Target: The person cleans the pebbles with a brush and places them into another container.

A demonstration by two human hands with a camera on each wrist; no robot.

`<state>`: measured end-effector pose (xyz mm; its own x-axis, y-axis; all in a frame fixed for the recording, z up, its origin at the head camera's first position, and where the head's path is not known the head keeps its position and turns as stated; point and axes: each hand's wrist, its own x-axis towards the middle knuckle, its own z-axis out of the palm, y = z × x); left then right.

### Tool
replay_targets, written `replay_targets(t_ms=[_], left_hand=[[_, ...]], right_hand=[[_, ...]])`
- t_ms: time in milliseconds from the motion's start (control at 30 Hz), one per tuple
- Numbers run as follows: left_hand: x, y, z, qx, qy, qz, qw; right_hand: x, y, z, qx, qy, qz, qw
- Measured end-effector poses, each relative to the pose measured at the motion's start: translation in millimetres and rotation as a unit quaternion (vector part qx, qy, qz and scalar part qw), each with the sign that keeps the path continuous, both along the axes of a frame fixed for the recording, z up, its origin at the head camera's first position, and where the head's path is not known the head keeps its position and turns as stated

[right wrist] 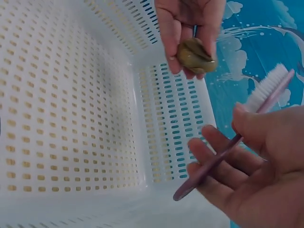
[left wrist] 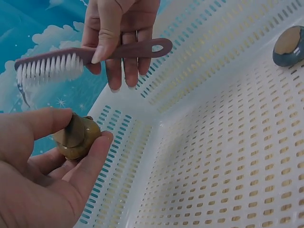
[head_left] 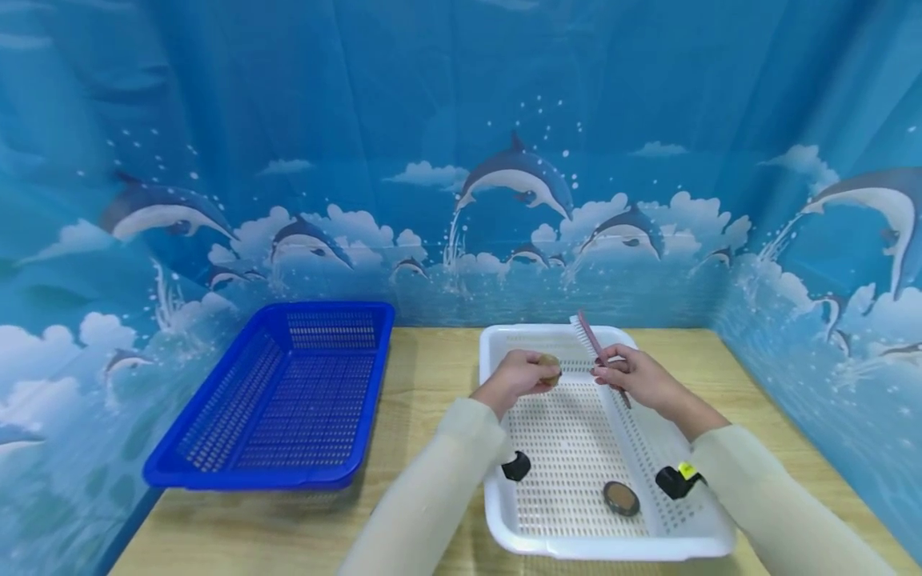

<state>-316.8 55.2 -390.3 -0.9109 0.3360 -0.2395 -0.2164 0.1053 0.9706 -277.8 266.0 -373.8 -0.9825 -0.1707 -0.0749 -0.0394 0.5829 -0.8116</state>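
Between thumb and fingers, my left hand (head_left: 520,374) pinches a small rounded, glossy olive-brown object (left wrist: 78,137) with a darker raised ridge; its kind does not show clearly. My right hand (head_left: 637,378) grips a brush (right wrist: 232,142) with white bristles and a mauve handle that has a hole at its end. In the head view the bristles point up and leftward, away from the palm. Both hands are over the far part of a white perforated basket (head_left: 569,456), the brush just to the right of the olive-brown object, apart from it.
Inside the white basket, near its front, lies a round dark object (head_left: 621,498) with a flat brown top. A blue perforated basket (head_left: 370,400) stands to the left on the wooden table (head_left: 425,384). Behind hangs a dolphin-print curtain (head_left: 432,160).
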Motion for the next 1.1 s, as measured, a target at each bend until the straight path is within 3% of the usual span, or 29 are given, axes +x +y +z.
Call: replay_targets(t_ms=[167, 267, 467, 667, 867, 1100], left_hand=[[0.1, 1.6, 0.7, 0.022, -0.013, 0.007, 0.9997], [-0.4, 2.1, -0.1, 0.029, -0.02, 0.02, 0.9992], [-1.7, -1.0, -3.5, 0.035, -0.024, 0.018, 0.9989], [-2.1, -8.6, -8.6, 0.036, -0.025, 0.013, 0.999], [-3.2, -9.4, -8.4, 0.015, -0.004, 0.016, 0.9998], [-2.2, -7.0, -7.7, -0.016, 0.011, -0.007, 0.9998]], right_hand=[[0.0, 1, -1.5, 0.04, 0.009, -0.03, 0.9987], [1.2, 1, -4.5, 0.046, 0.01, -0.019, 0.9987], [4.3, 0, -10.6, 0.043, 0.013, -0.005, 0.999], [3.8, -3, -17.9, 0.041, 0.057, 0.005, 0.9975], [2.8, -5, -20.2, 0.051, 0.097, 0.016, 0.9939], [4.5, -2, -18.4, 0.068, 0.098, 0.014, 0.9928]])
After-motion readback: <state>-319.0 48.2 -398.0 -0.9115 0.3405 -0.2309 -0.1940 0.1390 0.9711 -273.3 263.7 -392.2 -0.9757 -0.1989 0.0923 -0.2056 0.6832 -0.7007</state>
